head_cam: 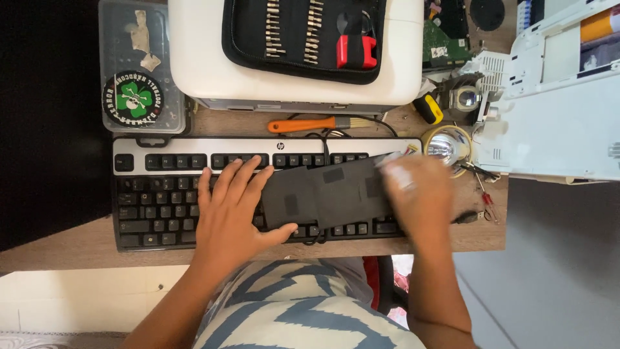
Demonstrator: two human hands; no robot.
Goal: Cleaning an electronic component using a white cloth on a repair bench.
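Left hand [234,208] laid flat, fingers spread, on black-and-silver keyboard [161,194], thumb pressed to left edge of flat dark grey rectangular pack [329,194] lying across keys. Pack's right end covered by blurred right hand [418,194]; grip cannot be told.

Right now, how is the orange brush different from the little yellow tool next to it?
The orange brush is long and thin with pale bristles; the yellow tool is short and stubby with a black part. The orange brush lies flat, left to right; the yellow tool sits slanted. Both rest on the wooden desk behind the keyboard, untouched by either hand.
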